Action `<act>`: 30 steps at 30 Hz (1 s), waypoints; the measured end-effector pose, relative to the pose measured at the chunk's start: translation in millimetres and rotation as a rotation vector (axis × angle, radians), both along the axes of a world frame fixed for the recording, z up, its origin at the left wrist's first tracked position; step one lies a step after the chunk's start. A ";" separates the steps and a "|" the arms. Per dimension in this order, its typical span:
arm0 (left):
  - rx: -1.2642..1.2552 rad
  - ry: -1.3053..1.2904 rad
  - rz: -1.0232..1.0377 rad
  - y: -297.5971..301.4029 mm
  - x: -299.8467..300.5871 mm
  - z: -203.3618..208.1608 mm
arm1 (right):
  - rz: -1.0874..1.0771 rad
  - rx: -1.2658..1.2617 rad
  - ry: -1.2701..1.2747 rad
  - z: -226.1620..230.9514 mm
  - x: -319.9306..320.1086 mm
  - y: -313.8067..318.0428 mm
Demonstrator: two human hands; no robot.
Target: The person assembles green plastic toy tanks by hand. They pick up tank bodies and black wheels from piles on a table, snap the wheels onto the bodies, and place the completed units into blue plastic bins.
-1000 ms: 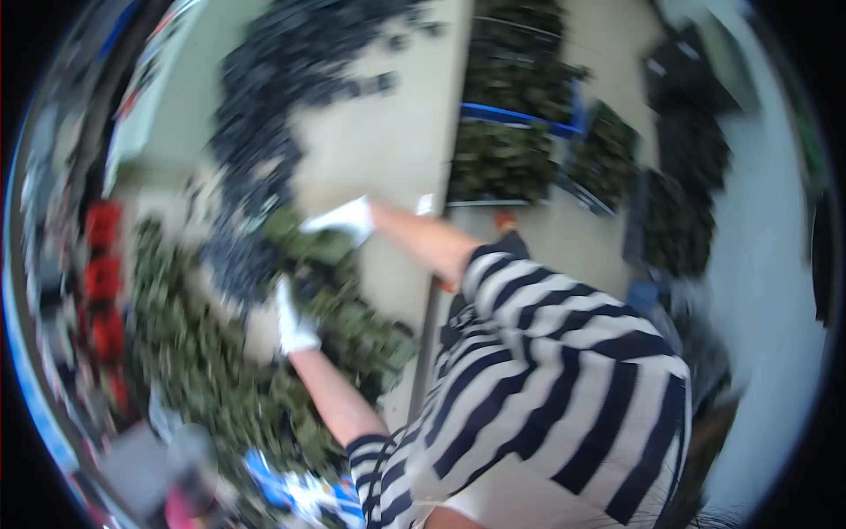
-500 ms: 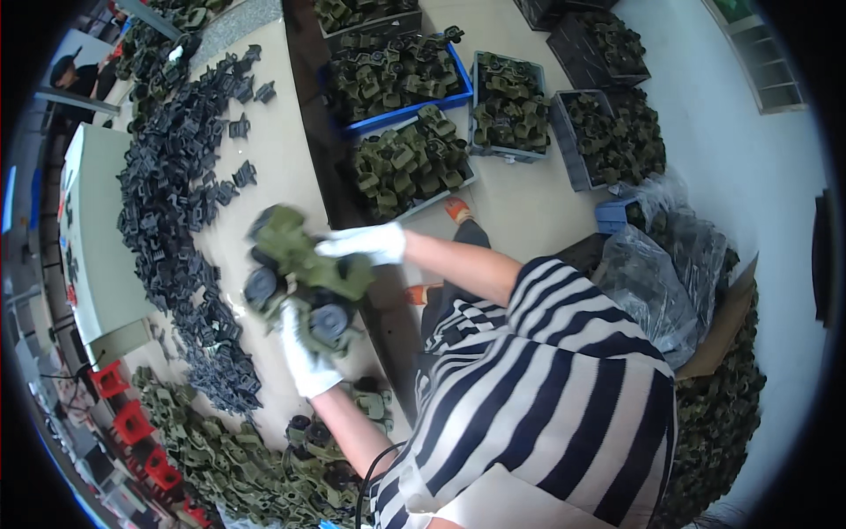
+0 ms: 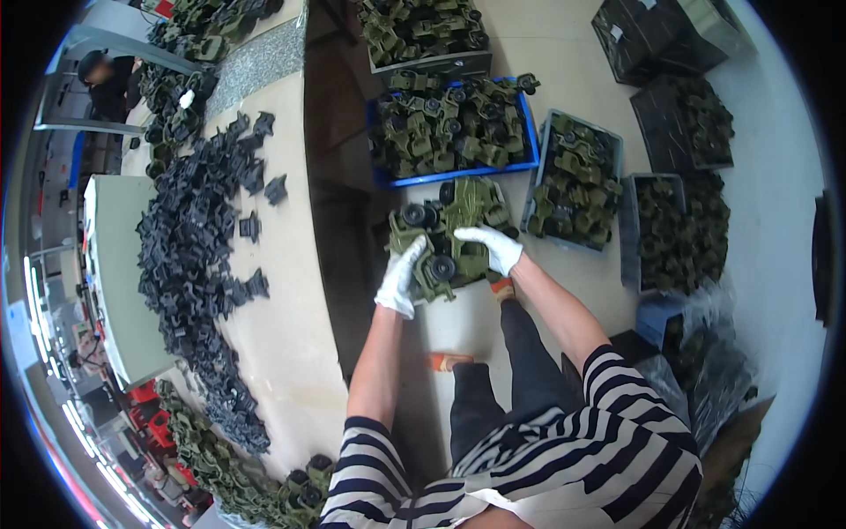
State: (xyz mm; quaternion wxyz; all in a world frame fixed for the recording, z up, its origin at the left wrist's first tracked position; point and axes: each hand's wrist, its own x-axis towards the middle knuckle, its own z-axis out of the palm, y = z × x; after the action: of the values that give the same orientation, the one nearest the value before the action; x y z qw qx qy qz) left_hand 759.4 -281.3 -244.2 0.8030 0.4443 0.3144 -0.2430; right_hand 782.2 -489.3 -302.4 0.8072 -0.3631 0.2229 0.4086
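**Olive-green toy vehicle parts carried in two gloved hands**

Striped black-and-white sleeves (image 3: pixel 564 458) fill the bottom of our view, and from them our bare forearms reach up and away from us. Our left hand (image 3: pixel 401 280), in a white glove, curls its fingers round the left side of an armful of olive-green toy vehicle parts (image 3: pixel 449 238); our right hand (image 3: pixel 493 247), gloved the same, lies pressed over the top right of it. Both hands are closed on the load, which we hold in the air above the pale floor (image 3: pixel 458 322), just short of the crates. The armful is a clump of moulded green plastic bodies locked together, with black wheels showing at its left edge and near its lower middle.

To our left a curved beige worktable (image 3: pixel 282 300) carries a long heap of dark grey plastic parts (image 3: pixel 203 264), and more green pieces (image 3: pixel 229 480) lie at its near end.

Just beyond our hands stands a blue crate (image 3: pixel 454 167) full of the same green parts, with a grey crate (image 3: pixel 573 189) beside it on the right. Further right sit darker crates (image 3: pixel 679 123). At the far left another person (image 3: pixel 110 79) stands by the table.
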 end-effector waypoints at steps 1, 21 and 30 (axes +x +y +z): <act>-0.037 -0.109 -0.023 -0.8 30.5 -5.2 | 0.024 0.024 0.012 -3.0 34.1 -3.0; 0.503 0.215 -0.296 7.7 -193.1 20.9 | 0.462 -0.624 0.074 -115.5 -14.6 -13.9; 0.779 0.062 0.577 79.1 -440.8 122.3 | 1.515 0.132 -0.354 107.8 -173.2 233.0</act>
State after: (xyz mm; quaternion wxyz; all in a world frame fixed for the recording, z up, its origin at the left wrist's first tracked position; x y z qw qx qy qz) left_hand 318.6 -202.2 -121.9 0.6019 0.5989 0.5161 0.1123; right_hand 609.0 -256.3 -194.6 0.3518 -0.4272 -0.2426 0.7968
